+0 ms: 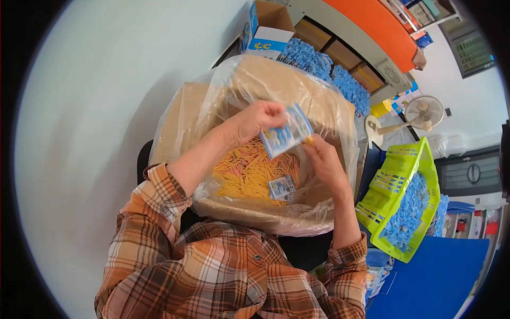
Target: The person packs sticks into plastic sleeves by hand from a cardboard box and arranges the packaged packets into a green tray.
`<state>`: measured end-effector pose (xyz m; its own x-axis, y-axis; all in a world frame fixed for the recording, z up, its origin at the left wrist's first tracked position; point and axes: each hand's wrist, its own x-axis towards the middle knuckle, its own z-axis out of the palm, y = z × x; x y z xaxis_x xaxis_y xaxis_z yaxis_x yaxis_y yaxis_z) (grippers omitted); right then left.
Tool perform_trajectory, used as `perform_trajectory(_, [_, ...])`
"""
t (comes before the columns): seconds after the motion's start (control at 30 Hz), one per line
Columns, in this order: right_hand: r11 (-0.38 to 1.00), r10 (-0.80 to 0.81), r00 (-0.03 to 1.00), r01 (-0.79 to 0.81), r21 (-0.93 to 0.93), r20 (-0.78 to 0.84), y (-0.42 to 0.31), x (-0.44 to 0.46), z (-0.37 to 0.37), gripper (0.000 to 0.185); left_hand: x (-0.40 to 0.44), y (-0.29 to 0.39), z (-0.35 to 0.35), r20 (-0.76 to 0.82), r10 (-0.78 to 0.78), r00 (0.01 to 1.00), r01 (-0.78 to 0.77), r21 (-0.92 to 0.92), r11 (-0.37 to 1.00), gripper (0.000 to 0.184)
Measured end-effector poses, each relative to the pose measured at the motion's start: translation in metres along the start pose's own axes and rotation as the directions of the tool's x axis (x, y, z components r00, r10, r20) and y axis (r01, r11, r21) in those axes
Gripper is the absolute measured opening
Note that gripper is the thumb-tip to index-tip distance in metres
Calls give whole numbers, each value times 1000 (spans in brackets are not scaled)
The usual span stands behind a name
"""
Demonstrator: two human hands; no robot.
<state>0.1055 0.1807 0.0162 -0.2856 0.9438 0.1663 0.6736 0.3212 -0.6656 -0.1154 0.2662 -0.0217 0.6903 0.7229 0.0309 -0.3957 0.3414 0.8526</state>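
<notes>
cardboard box [297, 85] holds yellow and pink sticks [241, 173] beneath a held packet [287, 133].

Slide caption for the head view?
Left hand holds a blue-and-white plastic packet, right hand at its edge, above thin yellow and pinkish sticks.

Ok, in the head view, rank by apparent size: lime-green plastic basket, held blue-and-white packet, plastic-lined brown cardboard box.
1. Plastic-lined brown cardboard box, by far
2. Lime-green plastic basket
3. Held blue-and-white packet, clearly smallest
</notes>
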Motion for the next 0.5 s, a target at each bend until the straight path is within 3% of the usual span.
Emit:
perform_trajectory(0.07, [958, -125, 987, 147, -248, 103, -19, 2, 5, 17, -6, -2, 8, 160, -31, 987, 5, 159, 987, 12])
perform_trajectory(0.13, [898, -27, 967, 135, -419, 254, -35, 3, 5, 22, -6, -6, 9, 394, -80, 916, -87, 389, 917, 12])
perform_trajectory(0.17, [854, -63, 950, 209, -476, 305, -32, 2, 9, 27, -7, -7, 10, 380, -239, 894, 30, 481, 876, 12])
perform_trajectory(0.37, [878, -156, 909, 307, -368, 387, -45, 1, 0, 31, -7, -21, 18, 448, -374, 812, 99, 525, 845, 8])
perform_trajectory(0.5, [944, -18, 886, 168, -286, 463, -60, 5, -9, 39, -11, -26, 30, 458, -342, 821, 82, 498, 863, 7])
